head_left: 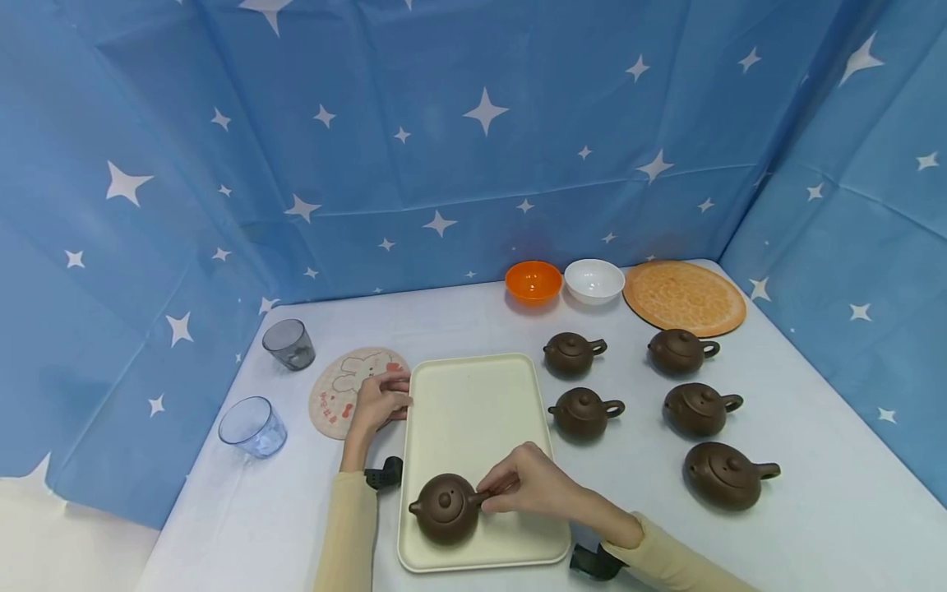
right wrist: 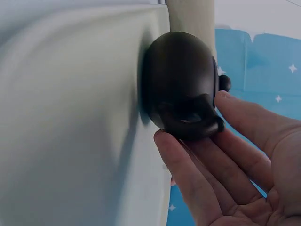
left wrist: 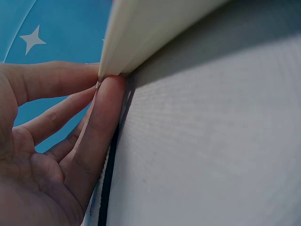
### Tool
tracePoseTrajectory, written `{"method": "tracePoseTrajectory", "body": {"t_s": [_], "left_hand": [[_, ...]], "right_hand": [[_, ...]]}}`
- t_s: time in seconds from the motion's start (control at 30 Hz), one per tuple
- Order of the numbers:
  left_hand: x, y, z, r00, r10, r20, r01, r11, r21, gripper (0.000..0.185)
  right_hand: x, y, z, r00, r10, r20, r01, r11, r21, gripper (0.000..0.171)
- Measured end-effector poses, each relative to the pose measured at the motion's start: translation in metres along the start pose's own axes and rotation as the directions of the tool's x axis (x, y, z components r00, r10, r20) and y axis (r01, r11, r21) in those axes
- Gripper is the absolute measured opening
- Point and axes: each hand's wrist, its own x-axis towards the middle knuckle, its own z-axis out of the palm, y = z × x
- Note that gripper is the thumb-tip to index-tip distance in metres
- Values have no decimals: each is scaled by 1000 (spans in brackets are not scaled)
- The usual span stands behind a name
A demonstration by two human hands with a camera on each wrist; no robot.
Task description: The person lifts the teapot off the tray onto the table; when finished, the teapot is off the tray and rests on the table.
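A brown teapot (head_left: 445, 511) stands upright on the near left part of the cream tray (head_left: 473, 427), spout to the left. My right hand (head_left: 534, 485) holds it by the handle; in the right wrist view the fingers (right wrist: 181, 169) and thumb lie around the handle (right wrist: 195, 127). Beside the tray's left side, my left hand (head_left: 381, 403) pinches the rim. The left wrist view has the tray's edge (left wrist: 115, 47) between fingertips of that hand (left wrist: 61, 127). Under the left hand lies a round pink mat (head_left: 336, 403) with a rabbit drawing, partly covered.
Several more brown teapots, such as one close by (head_left: 583, 413) and one farther right (head_left: 725, 475), stand right of the tray. An orange bowl (head_left: 533, 284), a white bowl (head_left: 594, 282) and a round orange mat (head_left: 684, 296) are at the back. Left are a grey glass (head_left: 290, 345) and a blue glass (head_left: 255, 429).
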Motion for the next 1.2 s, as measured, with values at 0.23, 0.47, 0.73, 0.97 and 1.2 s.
{"method": "tracePoseTrajectory", "body": {"t_s": [0.23,0.47,0.73,0.97,1.2], "left_hand": [[0,0,-1,1000,-11,0,11,1000,7,46],[0,-1,-1,1000,3,-9,-3,1000,11,46],[1,-2,0,1000,-4,-5,4,1000,12,45],[2,-3,0,1000,0,-3,0,1000,5,45],[-5,7,-1,1000,-11,22,12,1000,-4,47]], "right_hand": [[3,0,5,1000,-9,-2,9,995,-101,17],[5,-3,7,1000,6,-10,-7,991,-132,15],[4,-1,5,999,-37,-34,32,987,-161,12],[-3,-1,-8,998,-50,-49,43,990,-135,12],[-22,-7,-35,995,-17,-100,4,992,-127,13]]}}
